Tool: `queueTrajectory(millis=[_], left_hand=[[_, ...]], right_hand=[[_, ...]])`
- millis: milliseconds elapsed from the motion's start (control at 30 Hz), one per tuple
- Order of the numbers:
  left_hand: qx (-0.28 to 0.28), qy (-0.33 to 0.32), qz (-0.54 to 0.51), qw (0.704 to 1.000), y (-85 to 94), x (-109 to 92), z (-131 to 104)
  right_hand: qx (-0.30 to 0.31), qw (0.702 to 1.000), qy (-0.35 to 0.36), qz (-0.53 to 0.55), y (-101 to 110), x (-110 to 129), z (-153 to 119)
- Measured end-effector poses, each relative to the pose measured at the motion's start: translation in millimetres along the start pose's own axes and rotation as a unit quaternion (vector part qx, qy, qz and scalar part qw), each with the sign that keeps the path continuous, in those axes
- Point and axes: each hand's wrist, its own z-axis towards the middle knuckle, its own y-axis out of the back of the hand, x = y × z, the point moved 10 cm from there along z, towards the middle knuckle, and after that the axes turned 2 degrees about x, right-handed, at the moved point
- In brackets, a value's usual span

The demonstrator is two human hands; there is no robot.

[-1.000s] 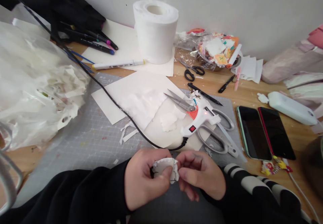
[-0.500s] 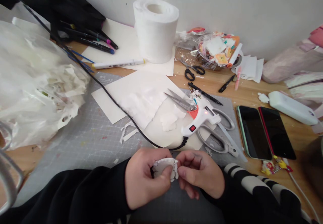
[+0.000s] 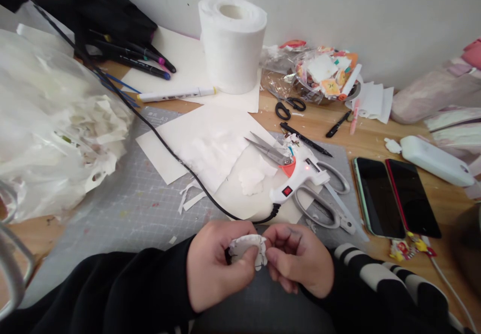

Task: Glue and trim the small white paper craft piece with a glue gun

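Between my hands is a small round white paper piece (image 3: 240,246) with a scalloped edge and dark lines on its rim. My left hand (image 3: 221,266) is closed around it, the thumb pressed on its face. At its right edge, the thumb and fingertips of my right hand (image 3: 298,259) pinch the rim. Just beyond lies a white hot glue gun (image 3: 300,177) with an orange part, its small light lit. Grey-handled scissors (image 3: 319,208) lie partly beneath it, blades pointing left. My left fingers are mostly hidden behind the paper piece.
A grey cutting mat (image 3: 124,193) bears white paper sheets (image 3: 161,146) and scraps. A black cable (image 3: 191,173) crosses it. At the back stand a toilet roll (image 3: 233,48) and a bowl of scraps (image 3: 326,75). A plastic bag (image 3: 48,123) fills the left; two phones (image 3: 398,196) lie right.
Almost nothing differs. The paper piece and the fingers around it have shifted very slightly; both hands keep their hold.
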Motion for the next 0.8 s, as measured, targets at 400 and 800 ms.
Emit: queueTrajectory(millis=[400, 800], left_hand=[[0.014, 0.062, -0.084, 0.994, -3.8, 10.4, 0.7], [0.009, 0.052, -0.089, 0.995, -2.6, 10.2, 1.5]], right_hand=[[-0.012, 0.999, 0.04, 0.001, 3.4, 7.0, -1.1], [-0.028, 0.997, 0.057, 0.043, 10.0, 9.3, -0.1]])
